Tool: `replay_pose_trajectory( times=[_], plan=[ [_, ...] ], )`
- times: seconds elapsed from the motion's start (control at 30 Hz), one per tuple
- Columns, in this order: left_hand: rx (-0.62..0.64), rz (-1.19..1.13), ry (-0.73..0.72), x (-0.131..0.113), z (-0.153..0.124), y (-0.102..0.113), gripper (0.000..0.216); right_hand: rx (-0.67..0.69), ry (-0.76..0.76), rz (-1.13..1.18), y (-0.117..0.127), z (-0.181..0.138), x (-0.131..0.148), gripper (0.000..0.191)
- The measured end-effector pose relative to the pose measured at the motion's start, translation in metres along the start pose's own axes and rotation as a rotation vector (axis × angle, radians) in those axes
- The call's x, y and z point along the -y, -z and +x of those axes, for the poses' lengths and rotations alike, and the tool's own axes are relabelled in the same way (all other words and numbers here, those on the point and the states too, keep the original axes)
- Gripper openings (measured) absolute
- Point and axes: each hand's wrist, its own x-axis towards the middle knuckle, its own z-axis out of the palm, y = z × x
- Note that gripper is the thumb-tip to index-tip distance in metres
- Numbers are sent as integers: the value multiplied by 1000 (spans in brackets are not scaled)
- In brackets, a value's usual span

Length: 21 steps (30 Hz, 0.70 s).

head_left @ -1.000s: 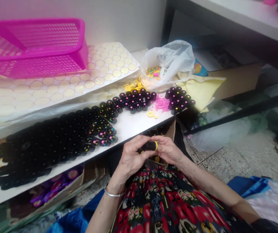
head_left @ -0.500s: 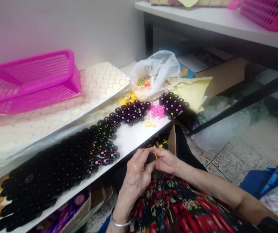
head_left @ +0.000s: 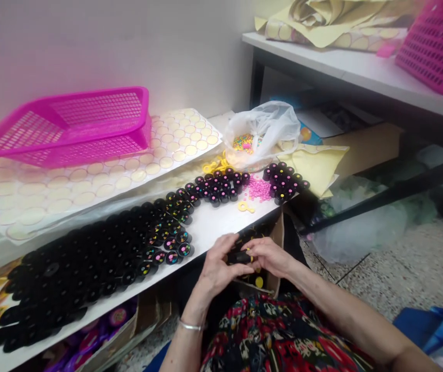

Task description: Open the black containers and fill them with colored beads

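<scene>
My left hand (head_left: pixel 217 266) grips a small black cylinder (head_left: pixel 238 257) between thumb and fingers, above an open cardboard box (head_left: pixel 278 248). My right hand (head_left: pixel 270 256) pinches its other end, where a bit of yellow shows. Inside the box lie black and yellow pieces (head_left: pixel 259 281), partly hidden by the hands. On the white table beyond stand many black cylinders (head_left: pixel 101 248) in packed rows. Those nearer the middle (head_left: pixel 172 257) hold coloured beads. A heap of pink beads (head_left: pixel 259 189) and one yellow ring-ended piece (head_left: pixel 245 207) lie to their right.
A pink basket (head_left: pixel 90 150) rests on a sheet of round stickers (head_left: pixel 183 134) at the back left. Behind the pink beads is a plastic bag (head_left: pixel 275 124) with multicoloured beads. A raised shelf (head_left: pixel 302 64) stands at right; another box (head_left: pixel 128 330) sits under the table.
My view has shifted, so the table and shelf sit lower and further right. Both hands have come slightly apart, the black cylinder now lies sideways between them, and more of the box shows.
</scene>
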Motion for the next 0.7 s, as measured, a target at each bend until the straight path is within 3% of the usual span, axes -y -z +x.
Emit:
replay_pose_trajectory(
  times=[0.07,0.13,0.23,0.33,0.4,0.53,0.63,0.7],
  plan=[
    [-154,-8,81,13,17,5,54,-158,-35,-396,11,16,-7,14],
    [-412,53,184,24,38,7,35,-272,-15,-786,21,31,-14,10],
    [-605,200,251,34,68,7,27,-285,42,-1053,25,40,-21,7],
    [-646,320,213,38,88,5,24,-219,113,-1249,18,28,-13,8],
    [-660,381,205,39,95,4,18,-234,273,-1342,10,17,1,19],
    [-702,442,212,40,100,1,20,-510,664,-1408,-2,12,40,32],
    [-696,440,213,38,100,1,19,-740,679,-1508,-7,29,61,29],
    [-689,434,217,37,96,2,17,-798,615,-1563,-11,41,66,31]
  ],
)
